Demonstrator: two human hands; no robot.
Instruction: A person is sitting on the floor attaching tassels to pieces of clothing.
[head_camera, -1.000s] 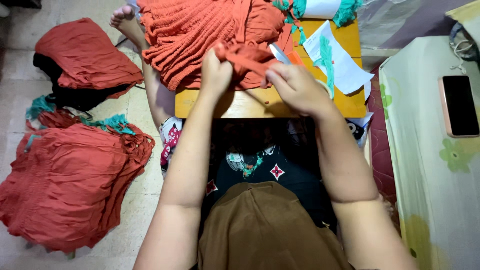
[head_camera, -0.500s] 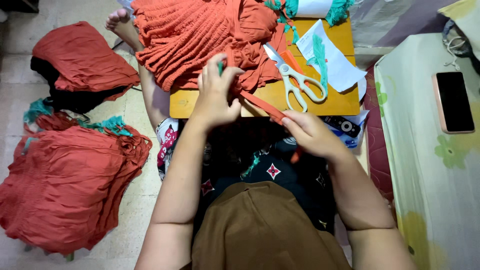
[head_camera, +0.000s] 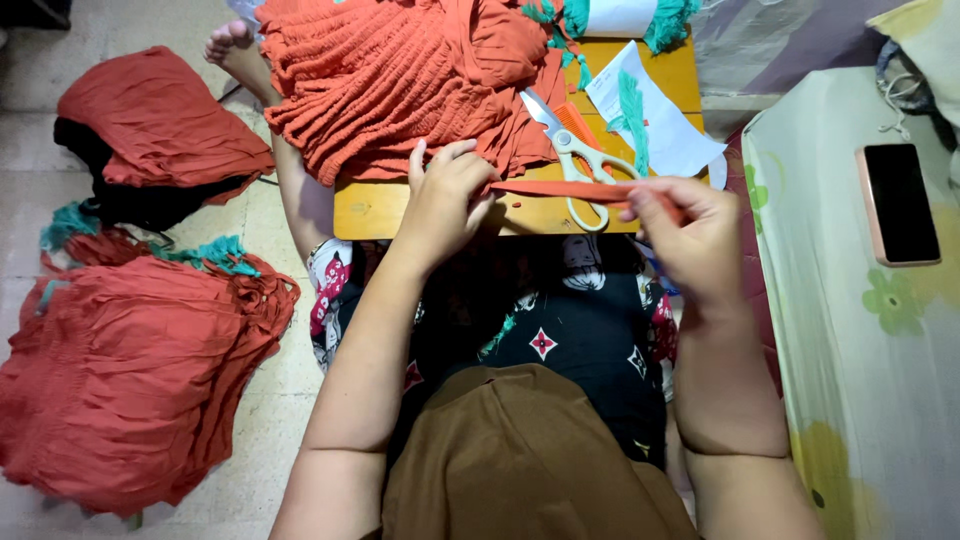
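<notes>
Orange fabric strip (head_camera: 560, 189), thin and flat, is stretched tight between your two hands right at the near edge of the small yellow wooden worktop (head_camera: 375, 210). Your left hand (head_camera: 445, 200) has its fingers curled down, pinning one end of the strip where it runs into the big crinkled orange garment (head_camera: 400, 85) piled on the worktop. Your right hand (head_camera: 685, 235) is pinching the other end between thumb and fingers, held just off the worktop's right corner, above your lap.

White-handled scissors (head_camera: 575, 160) lie on the worktop just behind the strip, their handle loops touching or crossing under it, can't quite tell which. A white paper sheet (head_camera: 665, 130) with a teal tassel scrap (head_camera: 632, 110) on it sits beside the scissors.

On the floor to your left there's a heap of rust-red folded cloth (head_camera: 130, 390), plus another red bundle on something black (head_camera: 150, 130) further up. A dark smartphone in a pink case (head_camera: 897, 203) rests on the pale flowered surface (head_camera: 850, 330) to your right, well apart from your hands.
</notes>
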